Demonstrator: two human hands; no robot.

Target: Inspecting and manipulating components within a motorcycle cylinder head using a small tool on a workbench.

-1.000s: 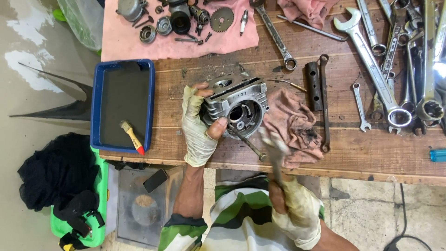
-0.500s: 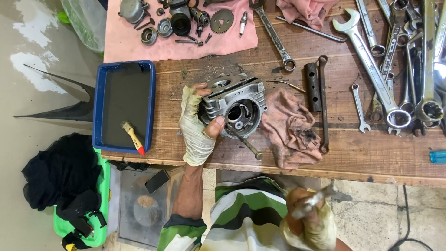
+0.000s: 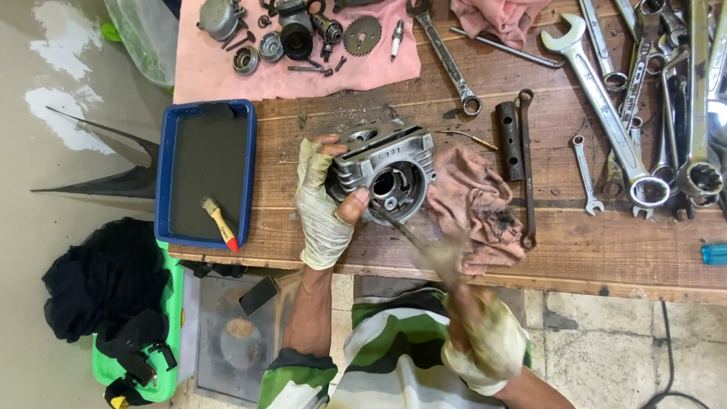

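While both gloved hands work at the wooden bench edge, the scene reads:
Left hand: fingers wrapped around the ribbed grey metal cylinder head, thumb pressed on its front face.
Cylinder head: standing on the plank table, just left of and touching the stained pink rag.
Right hand: fist closed on a blurred tool reaching into the head's bore.
Blue tray: left of the head, with a small brush.
Wrenches: spread far right.

Even daylight, soft shadows; right hand motion-blurred, rest sharp; slight edge distortion
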